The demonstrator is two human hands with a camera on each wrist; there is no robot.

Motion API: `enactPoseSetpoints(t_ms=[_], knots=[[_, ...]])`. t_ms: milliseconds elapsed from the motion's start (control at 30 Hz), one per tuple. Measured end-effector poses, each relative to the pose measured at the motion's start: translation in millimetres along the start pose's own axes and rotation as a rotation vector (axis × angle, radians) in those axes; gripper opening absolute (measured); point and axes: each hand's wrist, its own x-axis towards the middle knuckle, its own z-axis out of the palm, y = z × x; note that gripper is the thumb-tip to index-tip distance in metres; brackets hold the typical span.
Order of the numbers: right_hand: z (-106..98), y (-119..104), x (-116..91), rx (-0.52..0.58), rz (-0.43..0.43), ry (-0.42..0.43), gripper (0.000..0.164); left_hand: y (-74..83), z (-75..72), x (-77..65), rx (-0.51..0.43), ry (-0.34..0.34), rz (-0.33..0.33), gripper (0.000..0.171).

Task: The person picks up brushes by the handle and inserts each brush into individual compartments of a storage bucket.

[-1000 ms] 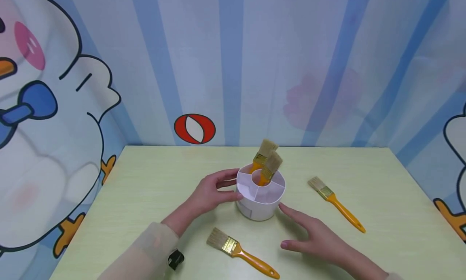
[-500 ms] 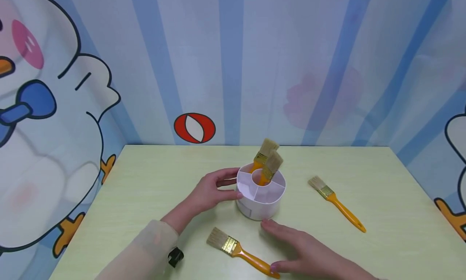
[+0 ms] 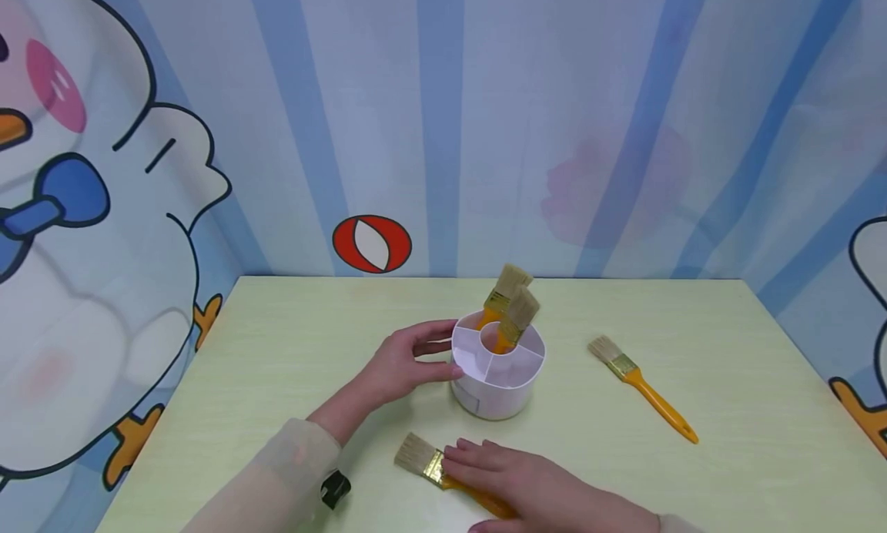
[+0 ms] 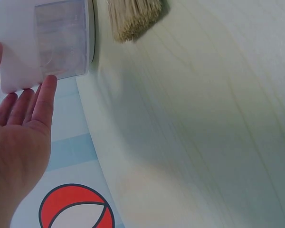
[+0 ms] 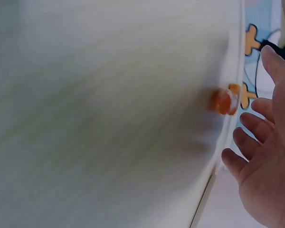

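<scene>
While the round divided organizer (image 3: 493, 402) is touched by the wide-spread left hand (image 3: 402, 367), the paintbrush (image 3: 433, 467) nearest its front is partly covered by the flat right hand (image 3: 523, 479); pick-up judged in hand, pinch called for.

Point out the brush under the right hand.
The brush lying on the near side of the white holder: the right hand partly covers it. Two others sit in the holder; the fourth lies uncovered to the right.

A pale wood-grain table (image 3: 298, 325) sits before a blue-striped backdrop (image 3: 499, 132), a white cartoon bird (image 3: 118, 232) printed at left
</scene>
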Motion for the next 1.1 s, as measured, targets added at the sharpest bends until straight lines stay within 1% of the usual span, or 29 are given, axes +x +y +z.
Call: enactPoseSetpoints(t_ms=[33,167,233,300,433,567,700,1000,1100], knots=[[2,0,2,-0.046,-0.036,0.003,0.068,0.0,0.0,0.0,0.000,-0.001,0.000,0.073],[7,3,7,-0.293,-0.189,0.036,0.063,0.1,0.1,0.1,0.001,0.001,0.000,0.073],[9,4,8,-0.391,-0.230,0.050,0.062,0.1,0.2,0.3,0.002,0.001,0.000,0.072],[9,6,7,-0.453,-0.245,0.056,0.062,0.0,0.2,0.5,0.004,0.002,0.001,0.073],[6,10,2,-0.482,-0.236,0.050,0.062,-0.8,0.4,1.0,0.008,0.004,0.008,0.072],[1,15,-7,-0.434,-0.204,0.017,0.063,-1.7,0.3,1.1,0.005,0.006,0.009,0.072],[-4,21,-18,-0.412,-0.194,0.013,0.062,-2.1,0.2,0.6,-0.006,0.005,0.011,0.072],[-14,39,-47,-0.465,-0.227,0.078,0.060,0.1,1.1,0.4,0.000,0.008,-0.002,0.071],[-17,44,-56,-0.494,-0.254,0.114,0.058,0.9,1.1,0.0,-0.004,0.009,-0.009,0.072]])
